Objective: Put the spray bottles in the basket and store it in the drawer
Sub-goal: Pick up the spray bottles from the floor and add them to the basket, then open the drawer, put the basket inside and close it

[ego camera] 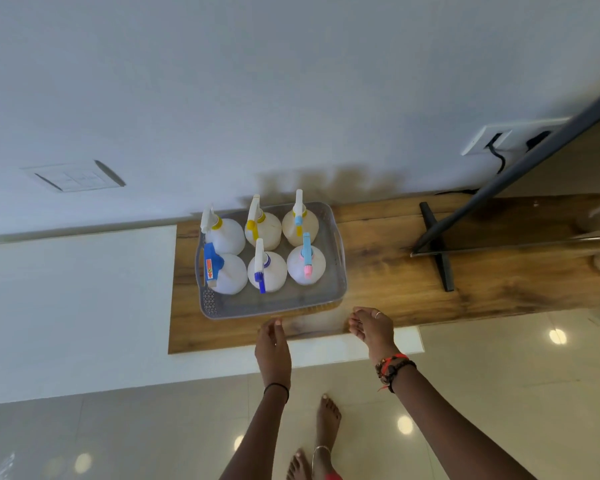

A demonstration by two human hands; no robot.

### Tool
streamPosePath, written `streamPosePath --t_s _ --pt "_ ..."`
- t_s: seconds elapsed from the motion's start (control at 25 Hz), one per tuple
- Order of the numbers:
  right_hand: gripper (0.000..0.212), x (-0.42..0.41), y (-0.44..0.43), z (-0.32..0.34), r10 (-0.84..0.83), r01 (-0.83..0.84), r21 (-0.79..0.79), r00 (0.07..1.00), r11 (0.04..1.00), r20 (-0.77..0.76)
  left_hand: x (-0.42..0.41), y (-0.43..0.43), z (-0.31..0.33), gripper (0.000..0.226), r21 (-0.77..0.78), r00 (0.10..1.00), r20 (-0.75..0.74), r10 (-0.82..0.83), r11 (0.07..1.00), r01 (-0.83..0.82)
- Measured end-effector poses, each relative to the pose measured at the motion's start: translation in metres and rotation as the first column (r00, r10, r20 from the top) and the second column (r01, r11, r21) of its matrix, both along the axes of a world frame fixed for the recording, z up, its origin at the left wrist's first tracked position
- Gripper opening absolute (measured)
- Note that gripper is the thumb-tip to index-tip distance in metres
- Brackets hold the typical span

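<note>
A grey perforated basket (274, 306) with side handles stands on the wooden cabinet top (395, 289), against the wall. Several white spray bottles stand upright inside it in two rows, among them one with a blue trigger head (212, 263), one with a yellow trigger (253, 220) and one with a pink-tipped light-blue trigger (307, 258). My left hand (272, 344) hovers just in front of the basket's near rim, fingers loosely extended, holding nothing. My right hand (373, 327) is off the basket's near right corner, fingers curled and apart, empty.
A black TV stand foot (437, 247) and the dark screen edge (534, 161) sit on the top to the right. A wall socket with cables (510, 136) is behind. White cabinet front (326, 351) lies below the top; my bare feet (326, 424) are on glossy tiles.
</note>
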State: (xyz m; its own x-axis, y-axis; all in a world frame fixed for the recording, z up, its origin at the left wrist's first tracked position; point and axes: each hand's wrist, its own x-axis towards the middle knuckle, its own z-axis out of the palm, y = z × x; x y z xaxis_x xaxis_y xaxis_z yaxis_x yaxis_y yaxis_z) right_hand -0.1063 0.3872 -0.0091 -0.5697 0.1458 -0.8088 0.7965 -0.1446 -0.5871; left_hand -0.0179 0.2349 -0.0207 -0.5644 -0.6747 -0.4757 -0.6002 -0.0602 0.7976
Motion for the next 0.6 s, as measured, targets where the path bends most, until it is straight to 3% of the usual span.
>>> streamPosePath --t_s 0.28,0.48,0.6 --pt "0.022 0.051 0.035 -0.021 -0.022 0.022 0.095 1.000 0.995 0.005 0.082 -0.024 -0.023 0.021 -0.164 0.982 0.031 -0.185 0.968 0.188" --pt "0.005 0.089 0.062 -0.050 -0.025 0.018 0.214 0.999 0.977 0.029 0.130 -0.039 -0.041 0.022 -0.239 0.957 0.077 -0.281 0.926 0.291" --pt "0.020 0.101 0.086 -0.068 -0.024 0.005 0.299 0.998 0.954 0.058 0.149 -0.047 -0.055 0.023 -0.266 0.951 0.124 -0.285 0.913 0.308"
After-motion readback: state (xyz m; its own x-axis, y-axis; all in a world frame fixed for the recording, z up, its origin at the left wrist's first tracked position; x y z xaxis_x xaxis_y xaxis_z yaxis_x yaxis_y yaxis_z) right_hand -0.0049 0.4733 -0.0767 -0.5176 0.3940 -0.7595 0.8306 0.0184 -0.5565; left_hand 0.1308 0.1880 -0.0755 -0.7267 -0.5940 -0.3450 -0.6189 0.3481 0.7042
